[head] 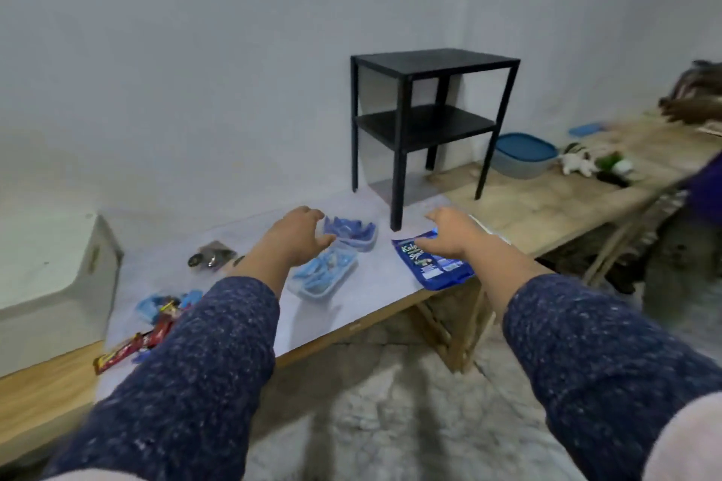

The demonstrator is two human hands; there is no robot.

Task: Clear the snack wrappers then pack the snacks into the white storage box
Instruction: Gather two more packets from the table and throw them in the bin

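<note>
Both my arms reach out over the table [367,308]. My left hand [301,234] hovers with fingers apart just left of a clear tray of blue snacks [353,232]; a second clear tray of blue snacks [324,273] lies below my wrist. My right hand [449,234] is spread over the top of a flat blue snack packet [433,266] near the table's front edge. A red wrapper [129,348] and small blue wrappers [156,305] lie at the left. A dark crumpled wrapper [213,258] sits behind them. The white storage box [50,285] stands at far left.
A black two-shelf side table [433,121] stands on the tabletop behind the snacks. Further right lie a blue-lidded container [523,154], a blue lid [586,129], a small toy [578,162] and a purple-clothed person [707,187] at the edge. Grey floor lies below.
</note>
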